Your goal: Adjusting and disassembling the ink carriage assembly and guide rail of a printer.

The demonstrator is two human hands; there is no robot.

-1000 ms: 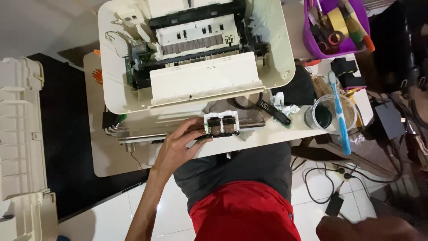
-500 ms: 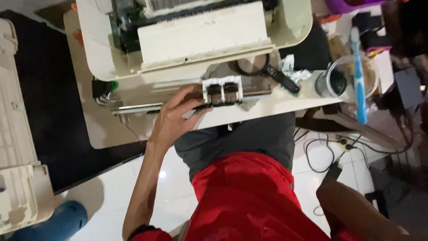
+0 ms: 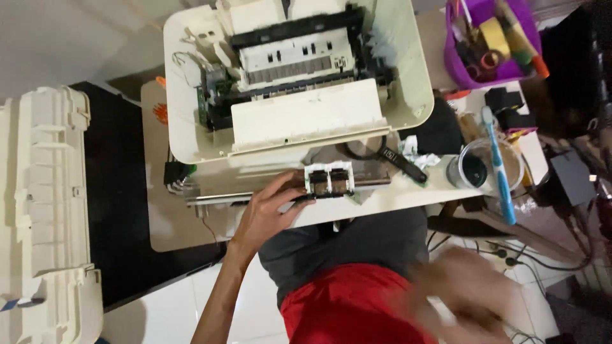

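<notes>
The carriage unit (image 3: 329,180), a small white-and-black block w/ two cartridge slots, sits on a metal rail (image 3: 280,191) along the table's front edge (image 3: 382,202), just in front of the opened printer (image 3: 299,83). Left hand (image 3: 271,210) lies at the carriage's left side, fingers spread fairly wide, fingertips touching its left end and the rail; more a steadying touch than a full grasp. Right hand (image 3: 465,290) is low to the carriage's right, over the lap, motion-blurred; can't tell if it's open or closed, or holding anything.

Risks, as I judge them: carriage and rail rest near the table edge, so a one-sided push could slide them off onto the lap or floor. The cup of dark liquid (image 3: 475,169) w/ a blue toothbrush (image 3: 497,165) across it stands to the carriage's right; a fast right-hand sweep could tip it.

Vs 0.5 s ago: view has tilted up, showing more of the printer; left hand stays at the carriage; right hand now in view, blurred.
</notes>
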